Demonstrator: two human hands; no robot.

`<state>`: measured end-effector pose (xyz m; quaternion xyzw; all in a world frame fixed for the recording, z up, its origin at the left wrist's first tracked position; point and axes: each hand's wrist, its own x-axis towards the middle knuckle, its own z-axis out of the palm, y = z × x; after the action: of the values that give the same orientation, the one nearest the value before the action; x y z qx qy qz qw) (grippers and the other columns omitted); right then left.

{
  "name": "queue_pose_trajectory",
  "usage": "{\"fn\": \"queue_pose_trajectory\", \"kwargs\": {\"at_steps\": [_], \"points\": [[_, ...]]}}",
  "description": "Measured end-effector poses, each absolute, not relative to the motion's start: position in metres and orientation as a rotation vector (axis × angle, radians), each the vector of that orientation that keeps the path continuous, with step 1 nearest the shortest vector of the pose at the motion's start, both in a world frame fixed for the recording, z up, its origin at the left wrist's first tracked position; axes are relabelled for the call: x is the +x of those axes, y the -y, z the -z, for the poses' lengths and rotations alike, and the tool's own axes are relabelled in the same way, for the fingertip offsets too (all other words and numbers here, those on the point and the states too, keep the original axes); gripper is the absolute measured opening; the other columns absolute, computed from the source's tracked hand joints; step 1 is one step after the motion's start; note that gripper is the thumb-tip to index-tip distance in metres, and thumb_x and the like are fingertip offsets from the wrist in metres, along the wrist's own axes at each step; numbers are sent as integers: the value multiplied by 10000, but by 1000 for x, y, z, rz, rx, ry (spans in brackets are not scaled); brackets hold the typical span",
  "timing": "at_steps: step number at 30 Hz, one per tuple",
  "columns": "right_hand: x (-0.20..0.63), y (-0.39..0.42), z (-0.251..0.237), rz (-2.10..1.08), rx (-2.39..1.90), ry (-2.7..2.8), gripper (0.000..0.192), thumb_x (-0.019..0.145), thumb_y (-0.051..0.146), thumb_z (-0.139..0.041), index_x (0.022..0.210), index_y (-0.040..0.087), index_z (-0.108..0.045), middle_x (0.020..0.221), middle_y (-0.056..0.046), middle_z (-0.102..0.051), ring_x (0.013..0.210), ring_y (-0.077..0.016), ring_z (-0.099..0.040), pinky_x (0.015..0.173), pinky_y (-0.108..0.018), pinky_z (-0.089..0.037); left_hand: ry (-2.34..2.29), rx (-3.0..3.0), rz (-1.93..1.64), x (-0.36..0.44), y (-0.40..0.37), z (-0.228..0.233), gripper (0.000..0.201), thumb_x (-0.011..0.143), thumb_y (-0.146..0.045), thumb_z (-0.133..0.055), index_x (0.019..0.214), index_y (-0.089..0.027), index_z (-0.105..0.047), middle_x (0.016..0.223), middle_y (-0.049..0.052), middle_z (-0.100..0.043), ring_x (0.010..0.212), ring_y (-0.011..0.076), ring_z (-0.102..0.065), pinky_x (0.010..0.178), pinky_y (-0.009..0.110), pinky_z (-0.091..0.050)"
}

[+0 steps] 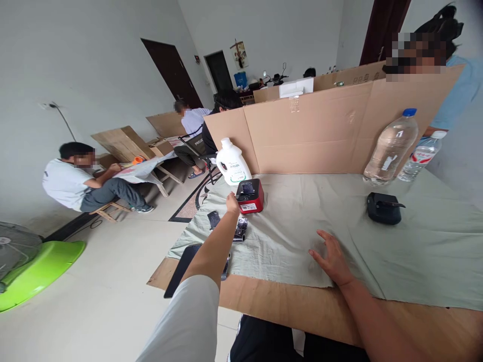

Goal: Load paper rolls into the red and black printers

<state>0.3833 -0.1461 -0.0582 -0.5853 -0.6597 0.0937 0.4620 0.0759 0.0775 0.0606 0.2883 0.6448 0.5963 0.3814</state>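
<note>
Head view: the left hand is stretched far forward and reaches the near left corner of a red box, fingers touching or just short of its edge; contact cannot be settled from here, nor whether the fingers are curled or spread. It grips nothing that shows. The box sits on the grey cloth over the tabletop, just ahead and to the right of that hand, its long side running roughly left to right, a dark screen on top. A white jug stands right behind it, close to the cardboard wall. Small dark items lie beside the forearm, nearer the person.

The right hand lies flat and open on the cloth, palm down, fingers spread, well apart from the box; the left is plainly the nearer one. Farther right sit a black device and two clear bottles.
</note>
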Motion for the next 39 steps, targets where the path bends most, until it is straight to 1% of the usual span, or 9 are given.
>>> {"fn": "queue_pose_trajectory", "kwargs": {"at_steps": [2,5,11,14,19,25,28,32,39], "points": [[385,145,56,-207,-1497,1531,527,843,544,-533,1264,229,-495,1231,-114,-582,1167,-269,-533,934,-473,-486,-1730,834,-1583,91,-59,-53,185,919,-271,-452,1048,-178,-547,1267,121,-542,1285,246,-441,1082,398,-328],[404,139,47,-72,-1626,1323,555,833,592,-505,1194,172,-533,1168,-150,-600,1121,-284,-542,965,-496,-443,-1815,1417,-1491,125,-18,-27,253,840,-207,-557,1092,-189,-543,1332,112,-491,1328,252,-368,1130,416,-243],[494,120,14,359,-1900,822,867,718,680,-572,1289,50,-401,1300,-265,-483,1278,-380,-401,1058,-576,-303,-1323,2431,-646,194,85,23,491,884,-314,-511,1364,-227,-457,1514,95,-357,1440,309,-199,1130,534,-220],[527,108,1,277,-2108,652,1049,615,634,-705,1369,17,-317,1404,-309,-372,1356,-405,-298,1096,-572,-255,-994,2668,-297,207,121,32,572,924,-428,-450,1463,-278,-332,1577,61,-247,1466,314,-119,1150,574,-131],[543,83,-1,-77,-2334,556,1209,546,588,-778,1464,59,-195,1468,-283,-316,1365,-403,-296,1116,-525,-257,-695,2800,-99,200,144,31,587,968,-483,-317,1512,-296,-198,1600,35,-166,1478,277,-80,1168,562,-56],[553,73,8,-82,-2284,603,1132,528,376,-807,1410,-56,-244,1365,-362,-379,1284,-463,-355,1089,-541,-256,-640,2775,-74,194,147,20,468,985,-444,-309,1451,-417,-318,1582,-28,-227,1476,310,-64,1147,611,-55],[550,76,7,-46,-2258,628,1054,578,418,-768,1356,-108,-290,1331,-390,-377,1274,-470,-347,1091,-552,-237,-616,2755,-73,194,147,16,423,983,-429,-336,1402,-463,-388,1568,-48,-264,1473,328,-63,1130,645,-54],[510,85,10,2,-2124,813,984,639,579,-687,1322,-55,-369,1267,-322,-459,1230,-435,-400,1066,-548,-291,-589,2732,-105,194,146,16,401,975,-429,-368,1367,-472,-438,1558,-51,-289,1469,337,-84,1130,644,-63],[387,118,26,105,-1866,1302,930,666,612,-658,1332,34,-364,1189,-244,-518,1152,-388,-460,993,-559,-371,-590,2667,-245,189,146,21,399,923,-401,-485,1319,-407,-529,1493,-31,-417,1460,333,-139,1144,621,-87]]}}
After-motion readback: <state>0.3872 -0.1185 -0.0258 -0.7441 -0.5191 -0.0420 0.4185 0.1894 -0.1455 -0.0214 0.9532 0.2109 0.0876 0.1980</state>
